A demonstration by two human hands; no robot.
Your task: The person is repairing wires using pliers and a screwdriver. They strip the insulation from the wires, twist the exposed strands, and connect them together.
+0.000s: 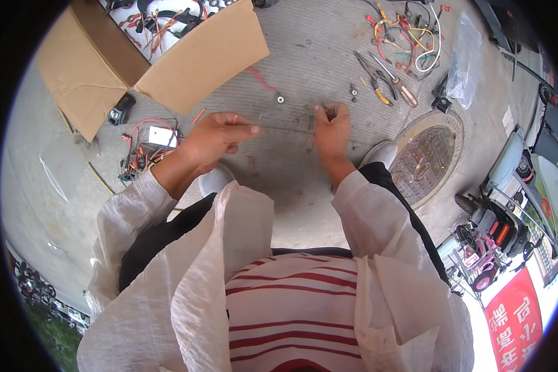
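Both hands are raised over the pavement in front of me, a thin strand (286, 129) stretched between them; its material is too small to tell. My left hand (226, 132) pinches one end between thumb and fingers. My right hand (332, 129) has its fingers curled round the other end. Beyond them lie a red wire (261, 80) with a ring end, pliers (382, 94) and a screwdriver (407, 93). An orange piece (198, 115) lies beside my left hand.
An open cardboard box (201, 59) of parts is at upper left, with wire bundles (139, 158) below it. Loose cables (409, 34) and a plastic bag (465, 62) lie at upper right, near a manhole cover (425, 180). Parked scooters (502, 235) stand along the right.
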